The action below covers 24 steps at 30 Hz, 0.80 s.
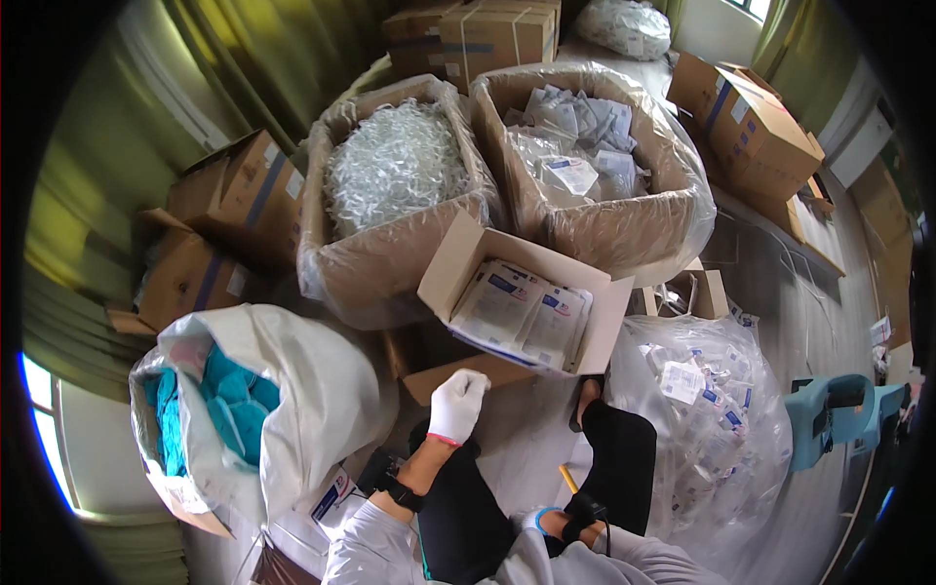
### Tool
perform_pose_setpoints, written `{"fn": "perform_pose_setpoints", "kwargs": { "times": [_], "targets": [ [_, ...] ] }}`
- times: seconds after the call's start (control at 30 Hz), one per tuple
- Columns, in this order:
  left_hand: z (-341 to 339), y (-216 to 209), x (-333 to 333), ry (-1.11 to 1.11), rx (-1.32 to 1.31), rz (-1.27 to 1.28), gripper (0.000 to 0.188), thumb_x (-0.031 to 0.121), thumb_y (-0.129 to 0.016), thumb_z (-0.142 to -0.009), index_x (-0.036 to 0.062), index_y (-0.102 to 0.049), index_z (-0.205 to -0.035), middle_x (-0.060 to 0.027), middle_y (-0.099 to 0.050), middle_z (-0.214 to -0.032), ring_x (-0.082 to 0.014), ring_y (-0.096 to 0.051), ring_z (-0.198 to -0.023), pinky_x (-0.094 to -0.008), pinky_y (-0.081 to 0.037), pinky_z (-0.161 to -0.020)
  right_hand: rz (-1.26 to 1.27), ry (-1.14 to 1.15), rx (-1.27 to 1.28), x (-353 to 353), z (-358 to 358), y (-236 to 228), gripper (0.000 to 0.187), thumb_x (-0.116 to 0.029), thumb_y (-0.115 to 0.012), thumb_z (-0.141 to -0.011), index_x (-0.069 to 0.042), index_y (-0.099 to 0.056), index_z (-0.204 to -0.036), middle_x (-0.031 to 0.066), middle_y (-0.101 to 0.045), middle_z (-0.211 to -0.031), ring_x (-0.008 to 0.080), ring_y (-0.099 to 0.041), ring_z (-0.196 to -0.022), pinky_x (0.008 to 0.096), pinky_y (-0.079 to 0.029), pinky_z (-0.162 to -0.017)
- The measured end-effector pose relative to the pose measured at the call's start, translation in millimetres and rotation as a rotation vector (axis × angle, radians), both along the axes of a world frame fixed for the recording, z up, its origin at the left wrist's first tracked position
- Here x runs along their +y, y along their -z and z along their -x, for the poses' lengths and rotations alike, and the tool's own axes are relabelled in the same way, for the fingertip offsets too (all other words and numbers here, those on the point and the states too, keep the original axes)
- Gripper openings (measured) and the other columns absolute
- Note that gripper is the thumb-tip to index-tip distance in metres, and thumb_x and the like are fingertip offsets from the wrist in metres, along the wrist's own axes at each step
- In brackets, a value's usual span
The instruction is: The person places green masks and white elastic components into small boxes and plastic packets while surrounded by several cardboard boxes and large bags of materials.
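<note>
Loose fist before a carton of packets, crowded on every side

The left hand (pixel 456 404), white-gloved, has its fingers curled in a loose fist just in front of an open cardboard carton (pixel 606 331) of flat white-and-blue packets (pixel 526 307). The right hand (pixel 531 520) is low at the lap, mostly hidden; its grip cannot be told. Behind the carton, two plastic-lined boxes stand side by side: the left box (pixel 375 278) heaped with clear strips, the right box (pixel 624 229) holding packets. A white sack (pixel 317 390) of teal fabric crowds the left; a clear bag (pixel 721 507) of packets bulges beside the right leg.
</note>
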<state>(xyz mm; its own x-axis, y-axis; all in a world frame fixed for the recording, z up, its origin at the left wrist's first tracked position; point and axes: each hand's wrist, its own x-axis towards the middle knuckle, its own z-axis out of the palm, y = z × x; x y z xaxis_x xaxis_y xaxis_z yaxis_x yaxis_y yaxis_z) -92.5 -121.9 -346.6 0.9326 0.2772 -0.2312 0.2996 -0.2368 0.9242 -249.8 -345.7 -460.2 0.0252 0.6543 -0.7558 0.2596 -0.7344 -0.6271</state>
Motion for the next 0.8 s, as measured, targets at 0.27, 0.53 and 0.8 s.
{"fn": "perform_pose_setpoints", "kwargs": {
  "times": [0.27,0.53,0.8],
  "targets": [
    [-178.0,0.1,-47.2,0.367,0.354,-1.078,0.084,0.058,-0.074,-0.071,0.0014,-0.053,-0.129,-0.0215,-0.055,-0.128,-0.0365,-0.053,-0.12,-0.0489,-0.045,-0.096,0.057,0.107,0.177,-14.7,-53.5,-4.9,0.036,-0.029,-0.054,-0.09,-0.003,-0.067,-0.112,0.0156,-0.07,-0.106,0.0316,-0.068,-0.096,0.039,-0.054,-0.083],
    [-210.7,62.4,-62.5,0.504,0.73,-1.102,0.106,0.049,-0.069,-0.079,-0.0025,-0.012,-0.153,-0.0319,-0.03,-0.151,-0.0444,-0.043,-0.134,-0.0462,-0.043,-0.106,0.06,0.198,0.149,-32.2,-113.9,-36.5,0.041,-0.035,-0.051,-0.094,-0.003,-0.066,-0.113,0.0123,-0.069,-0.104,0.0276,-0.067,-0.093,0.037,-0.054,-0.079],
    [-177.0,-27.2,-46.6,0.263,0.259,-0.729,0.051,0.018,-0.045,-0.089,0.0008,-0.045,-0.138,-0.0271,-0.068,-0.1,-0.0432,-0.066,-0.094,-0.0498,-0.051,-0.087,-0.247,0.462,-0.076,-16.4,-162.4,-81.1,0.045,-0.041,-0.048,-0.097,-0.002,-0.064,-0.114,0.009,-0.069,-0.102,0.0236,-0.067,-0.089,0.035,-0.054,-0.075]
  ]
}}
